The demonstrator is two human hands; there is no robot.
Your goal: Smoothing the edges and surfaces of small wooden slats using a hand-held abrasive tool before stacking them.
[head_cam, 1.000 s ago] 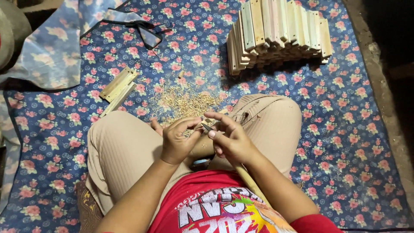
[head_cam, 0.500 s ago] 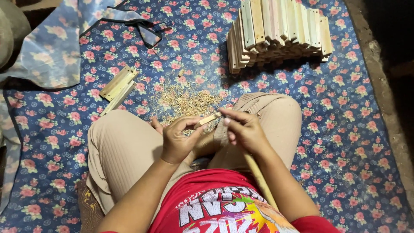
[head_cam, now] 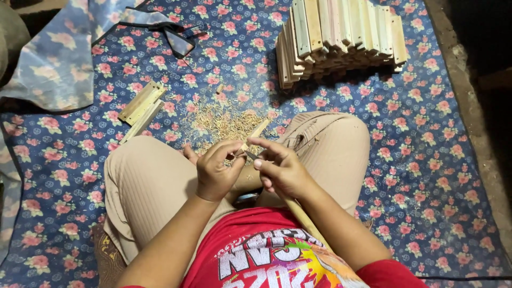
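The person sits cross-legged on a blue floral cloth spread over the floor, and everything here is placed relative to the heap of pale shavings in front of the knees; just on the near side of that heap, over the lap, the left hand has its fingers closed around a short wooden stick, whose free tip points out towards the shavings, seemingly so that whatever comes off it drops there and not on the legs; the right hand meets it from the right, fingers curled shut on a long wooden handle that runs back along the forearm towards the red shirt, likely for leverage; a thin dark blade seems to lie between the two hands, though it is too small to be sure; left of the shavings lie a few flat wooden slats, loose and within reach; beyond the shavings to the right stands a neat stack of wooden strips, set well apart from the hands.
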